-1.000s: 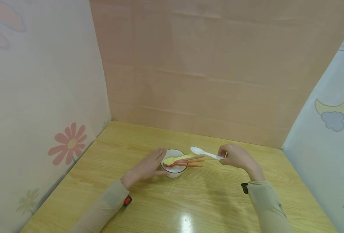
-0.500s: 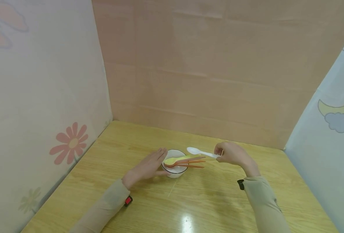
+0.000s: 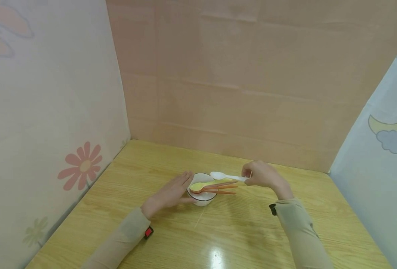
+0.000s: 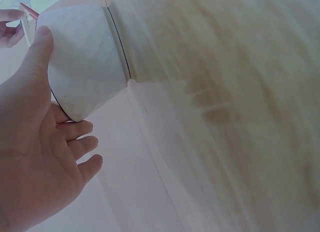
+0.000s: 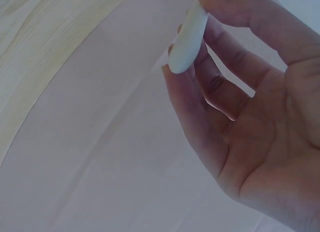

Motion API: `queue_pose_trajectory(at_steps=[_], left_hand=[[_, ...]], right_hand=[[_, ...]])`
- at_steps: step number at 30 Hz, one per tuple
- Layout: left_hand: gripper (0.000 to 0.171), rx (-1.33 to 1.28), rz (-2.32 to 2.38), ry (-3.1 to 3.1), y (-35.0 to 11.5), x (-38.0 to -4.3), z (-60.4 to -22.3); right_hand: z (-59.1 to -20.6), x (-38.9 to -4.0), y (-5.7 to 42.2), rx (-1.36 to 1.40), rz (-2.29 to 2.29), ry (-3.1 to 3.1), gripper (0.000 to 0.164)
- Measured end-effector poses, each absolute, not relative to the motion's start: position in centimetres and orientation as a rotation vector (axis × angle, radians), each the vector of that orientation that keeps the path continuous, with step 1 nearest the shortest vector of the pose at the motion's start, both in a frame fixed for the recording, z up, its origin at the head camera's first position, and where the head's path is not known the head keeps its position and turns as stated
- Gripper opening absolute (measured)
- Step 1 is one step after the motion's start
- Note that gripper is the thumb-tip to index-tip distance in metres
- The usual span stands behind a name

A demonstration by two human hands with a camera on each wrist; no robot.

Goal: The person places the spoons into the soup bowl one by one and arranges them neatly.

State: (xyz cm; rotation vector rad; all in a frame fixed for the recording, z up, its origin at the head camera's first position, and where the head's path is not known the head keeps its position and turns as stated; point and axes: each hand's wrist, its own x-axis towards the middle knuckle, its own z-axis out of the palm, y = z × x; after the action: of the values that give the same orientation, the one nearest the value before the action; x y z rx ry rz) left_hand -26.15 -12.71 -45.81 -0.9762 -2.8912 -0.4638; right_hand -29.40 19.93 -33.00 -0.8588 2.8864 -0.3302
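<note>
A white bowl (image 3: 202, 202) with a dark rim stands on the table. In it lie a yellow spoon (image 3: 196, 186) and several orange-pink spoons (image 3: 223, 192), heads nested together, handles out over the right rim. My left hand (image 3: 169, 192) rests against the bowl's left side, fingers extended by the far rim and thumb along the near wall; the left wrist view shows the thumb on the wall. My right hand (image 3: 263, 175) pinches a white spoon (image 3: 230, 176) by the handle end. Its head overlaps the bowl's far right rim in the head view.
The wooden table (image 3: 171, 239) meets a tan cloth backdrop (image 3: 232, 82) at the back. A flower-printed cloth wall (image 3: 50, 112) closes the left side and a moon-printed one (image 3: 376, 168) the right.
My right hand has moved left with the white spoon, bringing its head from beside the bowl to over its right rim. The left hand and the bowl have stayed in place.
</note>
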Motion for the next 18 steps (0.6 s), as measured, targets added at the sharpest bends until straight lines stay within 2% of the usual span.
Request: queue_pose_trajectory(at_steps=[18], left_hand=[[0.093, -0.975, -0.464, -2.894, -12.6, -26.2, -46.0]], right_hand=[[-32.7, -30.3, 18.4, -0.882, -0.255, 2.884, 0.01]])
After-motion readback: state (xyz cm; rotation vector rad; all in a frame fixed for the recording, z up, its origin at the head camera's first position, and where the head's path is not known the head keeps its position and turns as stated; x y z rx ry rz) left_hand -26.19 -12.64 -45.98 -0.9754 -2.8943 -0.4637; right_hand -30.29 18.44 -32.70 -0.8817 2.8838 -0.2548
